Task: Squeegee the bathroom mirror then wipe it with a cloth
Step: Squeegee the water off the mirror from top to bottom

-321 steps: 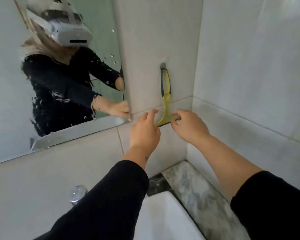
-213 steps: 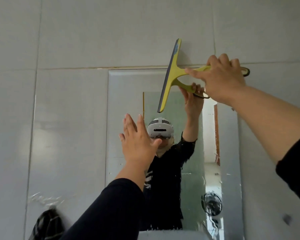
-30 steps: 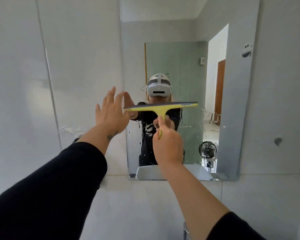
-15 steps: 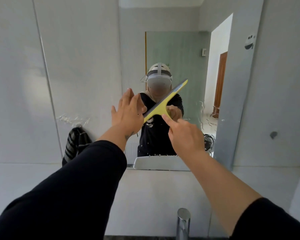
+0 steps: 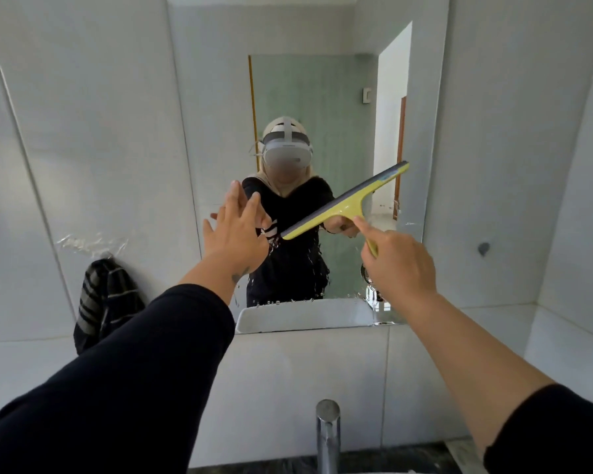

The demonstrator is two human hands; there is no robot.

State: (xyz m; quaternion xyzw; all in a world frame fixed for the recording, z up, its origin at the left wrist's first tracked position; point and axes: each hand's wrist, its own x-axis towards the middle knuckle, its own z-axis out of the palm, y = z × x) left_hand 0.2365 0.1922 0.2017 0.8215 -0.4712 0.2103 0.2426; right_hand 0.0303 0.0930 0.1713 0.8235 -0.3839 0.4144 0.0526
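The tall bathroom mirror [image 5: 220, 97] hangs on the tiled wall straight ahead, with water drops on its lower part. My right hand [image 5: 399, 265] grips the handle of a yellow squeegee [image 5: 346, 205]. Its grey blade slants from lower left to upper right in front of the glass. My left hand [image 5: 235, 230] is raised with fingers spread, near the mirror's left edge and just left of the blade's lower end. A dark striped cloth [image 5: 107, 299] hangs on the wall left of the mirror.
A chrome tap [image 5: 327, 436] rises at the bottom centre. A small hook [image 5: 483, 248] sits on the wall right of the mirror. The side wall closes in at the far right.
Since a second ago the blade has turned from level to slanted and shifted right and lower on the mirror. My left hand stayed raised and open. The view dropped a little.
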